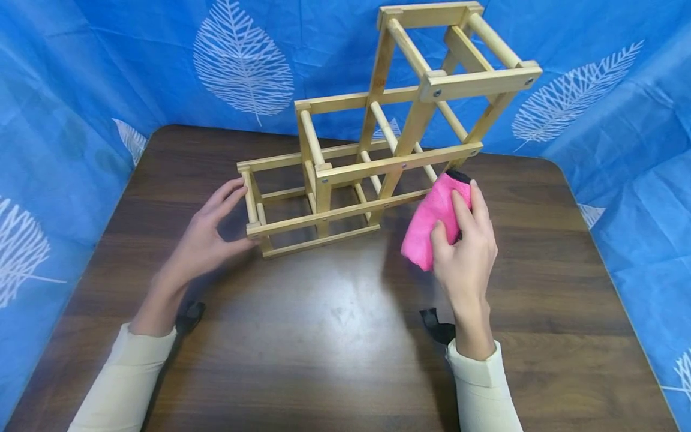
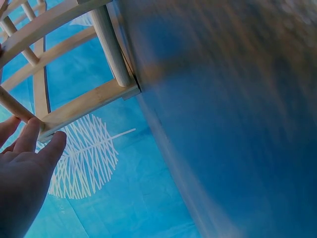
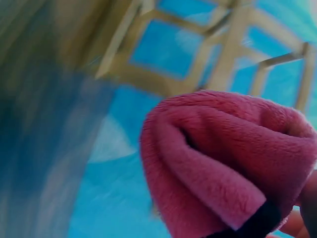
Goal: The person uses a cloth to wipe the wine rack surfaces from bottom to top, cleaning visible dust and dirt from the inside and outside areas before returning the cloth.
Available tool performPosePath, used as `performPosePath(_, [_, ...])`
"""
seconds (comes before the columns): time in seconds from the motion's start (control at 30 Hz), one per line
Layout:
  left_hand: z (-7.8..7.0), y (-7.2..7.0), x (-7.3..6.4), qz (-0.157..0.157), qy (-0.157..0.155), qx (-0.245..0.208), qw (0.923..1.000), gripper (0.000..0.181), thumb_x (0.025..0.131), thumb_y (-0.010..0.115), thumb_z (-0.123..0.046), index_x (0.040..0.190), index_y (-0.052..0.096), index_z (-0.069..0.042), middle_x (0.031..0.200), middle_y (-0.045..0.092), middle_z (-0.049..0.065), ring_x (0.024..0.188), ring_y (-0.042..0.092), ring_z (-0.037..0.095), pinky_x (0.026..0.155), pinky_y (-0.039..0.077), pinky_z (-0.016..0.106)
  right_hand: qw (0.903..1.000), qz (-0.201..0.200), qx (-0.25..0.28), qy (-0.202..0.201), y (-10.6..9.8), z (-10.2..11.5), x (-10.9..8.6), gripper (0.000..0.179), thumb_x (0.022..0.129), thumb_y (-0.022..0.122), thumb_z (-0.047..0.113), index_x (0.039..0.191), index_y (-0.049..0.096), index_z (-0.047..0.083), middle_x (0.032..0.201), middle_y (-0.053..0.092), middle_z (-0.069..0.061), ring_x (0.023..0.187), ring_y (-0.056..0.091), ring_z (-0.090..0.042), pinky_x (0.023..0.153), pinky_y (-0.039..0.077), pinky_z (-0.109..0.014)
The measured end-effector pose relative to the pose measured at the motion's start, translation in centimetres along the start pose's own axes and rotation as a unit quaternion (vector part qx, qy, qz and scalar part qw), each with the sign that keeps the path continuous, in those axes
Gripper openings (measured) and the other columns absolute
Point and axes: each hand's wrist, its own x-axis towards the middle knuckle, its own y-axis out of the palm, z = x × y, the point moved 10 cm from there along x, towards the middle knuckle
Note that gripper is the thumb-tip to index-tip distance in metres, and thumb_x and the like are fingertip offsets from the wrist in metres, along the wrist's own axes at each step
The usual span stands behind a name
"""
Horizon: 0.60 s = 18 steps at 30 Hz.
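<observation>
A light wooden stepped rack stands on the brown table, with its low end to the left. My left hand is spread at that low end, its fingertips right at the far corner and its thumb by the near one. In the left wrist view the left fingers are beside the end of a round bar. My right hand grips a folded pink plush cloth with a black edge, in front of the rack's tall end. Up close in the right wrist view, the cloth shows its thick folds.
Blue fabric with white leaf prints hangs behind and along both sides of the table. Black straps show near each wrist. Upper tiers of the rack rise at the back right.
</observation>
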Motion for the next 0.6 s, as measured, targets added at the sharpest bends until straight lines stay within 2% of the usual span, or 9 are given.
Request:
performPosePath(0.13, [0.0, 0.1, 0.1, 0.003, -0.004, -0.005, 1.0000, 0.089, 0.075, 0.087, -0.008, 0.151, 0.041, -0.013, 0.159, 0.028, 0.001, 0.146, 0.022, 0.027, 0.111, 0.024, 0.063, 0.9938, -0.020, 0.109, 0.000, -0.7, 2.2, -0.1, 0.052, 0.084, 0.069, -0.005, 0.134, 0.059, 0.001, 0.148, 0.046, -0.005, 0.125, 0.051, -0.023, 0.094, 0.051, -0.041])
performPosePath(0.2, [-0.1, 0.2, 0.2, 0.006, -0.003, -0.006, 1.0000, 0.088, 0.075, 0.086, -0.007, 0.151, 0.041, -0.012, 0.159, 0.028, 0.001, 0.146, 0.022, 0.026, 0.110, 0.025, 0.063, 0.9892, -0.017, 0.146, 0.002, -0.5, 3.1, -0.3, 0.053, 0.082, 0.071, -0.007, 0.134, 0.060, 0.000, 0.147, 0.046, -0.006, 0.124, 0.052, -0.023, 0.093, 0.052, -0.037])
performPosePath(0.3, [-0.2, 0.2, 0.2, 0.008, -0.001, -0.005, 1.0000, 0.088, 0.076, 0.086, -0.007, 0.151, 0.041, -0.012, 0.159, 0.028, 0.000, 0.146, 0.022, 0.026, 0.110, 0.026, 0.063, 0.9851, -0.011, 0.172, -0.003, 0.4, 4.1, -0.6, 0.054, 0.082, 0.071, -0.009, 0.134, 0.059, -0.002, 0.147, 0.046, -0.008, 0.123, 0.052, -0.025, 0.092, 0.052, -0.037])
performPosePath(0.4, [-0.2, 0.1, 0.2, 0.006, 0.001, -0.006, 1.0000, 0.088, 0.076, 0.086, -0.007, 0.151, 0.041, -0.012, 0.159, 0.028, 0.001, 0.146, 0.023, 0.027, 0.110, 0.026, 0.063, 0.9858, -0.008, 0.165, -0.027, 1.7, 4.9, -1.2, 0.052, 0.083, 0.070, -0.008, 0.133, 0.058, -0.004, 0.148, 0.044, -0.013, 0.125, 0.051, -0.026, 0.094, 0.051, -0.042])
performPosePath(0.6, [0.0, 0.0, 0.1, 0.005, -0.007, -0.002, 1.0000, 0.089, 0.076, 0.086, -0.008, 0.152, 0.040, -0.014, 0.160, 0.027, 0.002, 0.146, 0.022, 0.029, 0.109, 0.025, 0.064, 0.9937, -0.008, 0.079, -0.078, 4.0, 5.8, -2.2, 0.046, 0.086, 0.066, 0.000, 0.131, 0.060, -0.005, 0.150, 0.042, -0.018, 0.130, 0.048, -0.027, 0.101, 0.045, -0.045])
